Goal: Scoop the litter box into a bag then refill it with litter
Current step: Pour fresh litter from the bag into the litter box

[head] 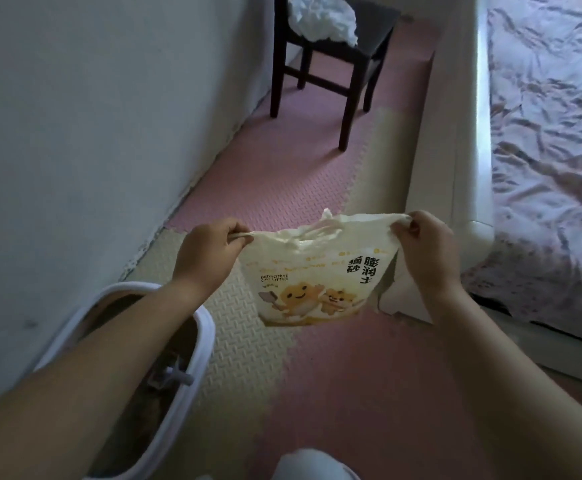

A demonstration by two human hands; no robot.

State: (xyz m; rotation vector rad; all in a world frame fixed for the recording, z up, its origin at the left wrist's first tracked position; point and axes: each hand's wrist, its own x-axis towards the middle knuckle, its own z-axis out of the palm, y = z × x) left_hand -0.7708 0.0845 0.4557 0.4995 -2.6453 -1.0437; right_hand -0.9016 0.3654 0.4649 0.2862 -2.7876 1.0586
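A cream cat litter bag (312, 282) with cartoon cats and black lettering hangs in the air over the foam floor mat. My left hand (210, 252) pinches its top left corner. My right hand (424, 244) pinches its top right corner, and the top edge is stretched between them. The white-rimmed litter box (201, 344) stands at the lower left against the wall, with dark litter inside. My left forearm crosses over it and hides much of its inside. A white scoop (175, 375) lies in the box near its right rim.
The floor is pink and cream foam tiles (352, 393). A dark wooden chair (334, 60) with a crumpled white cloth (320, 19) stands at the far end by the wall. A bed (542, 168) runs along the right. A white rounded object (312, 465) shows at the bottom edge.
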